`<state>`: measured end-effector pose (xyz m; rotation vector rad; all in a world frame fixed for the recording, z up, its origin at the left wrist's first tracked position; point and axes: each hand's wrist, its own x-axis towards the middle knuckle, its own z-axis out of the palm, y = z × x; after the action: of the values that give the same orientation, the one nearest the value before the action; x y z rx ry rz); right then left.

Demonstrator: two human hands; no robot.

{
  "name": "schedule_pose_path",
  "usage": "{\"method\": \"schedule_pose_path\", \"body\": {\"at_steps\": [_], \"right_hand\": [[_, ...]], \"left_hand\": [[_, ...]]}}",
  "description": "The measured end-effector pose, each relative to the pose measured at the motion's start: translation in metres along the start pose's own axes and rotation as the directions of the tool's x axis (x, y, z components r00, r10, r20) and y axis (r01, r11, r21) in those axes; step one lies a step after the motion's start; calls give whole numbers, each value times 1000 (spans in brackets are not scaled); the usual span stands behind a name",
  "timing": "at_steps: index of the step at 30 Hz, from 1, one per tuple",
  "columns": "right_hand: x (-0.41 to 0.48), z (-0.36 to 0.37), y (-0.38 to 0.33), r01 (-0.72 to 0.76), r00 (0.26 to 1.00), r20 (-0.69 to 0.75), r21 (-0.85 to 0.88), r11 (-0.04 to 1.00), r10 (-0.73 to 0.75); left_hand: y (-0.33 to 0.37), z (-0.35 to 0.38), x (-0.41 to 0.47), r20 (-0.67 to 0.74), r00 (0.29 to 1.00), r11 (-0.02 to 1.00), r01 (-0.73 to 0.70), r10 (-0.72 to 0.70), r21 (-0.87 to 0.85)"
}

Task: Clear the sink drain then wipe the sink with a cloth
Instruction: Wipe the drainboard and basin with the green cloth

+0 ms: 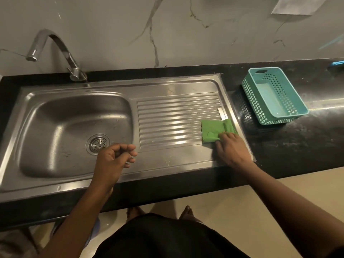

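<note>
Two hands: right hand (pixel 232 149) flat-fingered on cloth (pixel 212 130) (long axis left-right) — left hand (pixel 111 161) loosely curled, empty.

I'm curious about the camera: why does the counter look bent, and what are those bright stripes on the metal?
Head view: the wide-angle lens bows the counter; light glares in streaks off the ribbed drainboard; the right hand casts a soft shadow by the green cloth.

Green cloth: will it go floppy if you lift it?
Probably floppy: the green cloth lies folded and creased, so it should droop when lifted. It looks thin, so likely light. Pushed by the right hand, it may slide on the shiny steel drainboard.
</note>
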<state>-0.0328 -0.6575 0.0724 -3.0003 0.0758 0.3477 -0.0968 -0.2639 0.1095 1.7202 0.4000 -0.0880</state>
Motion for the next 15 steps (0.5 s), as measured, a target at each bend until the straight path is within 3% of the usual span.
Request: {"method": "schedule_pose_path", "body": {"at_steps": [5, 10, 15], "right_hand": [[-3, 10, -38, -27, 999, -27, -77, 997, 25], [-6, 25, -75, 13, 1000, -17, 229, 973, -9], [-20, 46, -147, 65, 998, -3, 193, 979, -65]], "left_hand": [[5, -10, 2, -8, 1000, 1000, -13, 13, -6], [0, -20, 5, -14, 1000, 1000, -1, 1, 2], [-1, -26, 8, -3, 1000, 1000, 13, -13, -18]]}}
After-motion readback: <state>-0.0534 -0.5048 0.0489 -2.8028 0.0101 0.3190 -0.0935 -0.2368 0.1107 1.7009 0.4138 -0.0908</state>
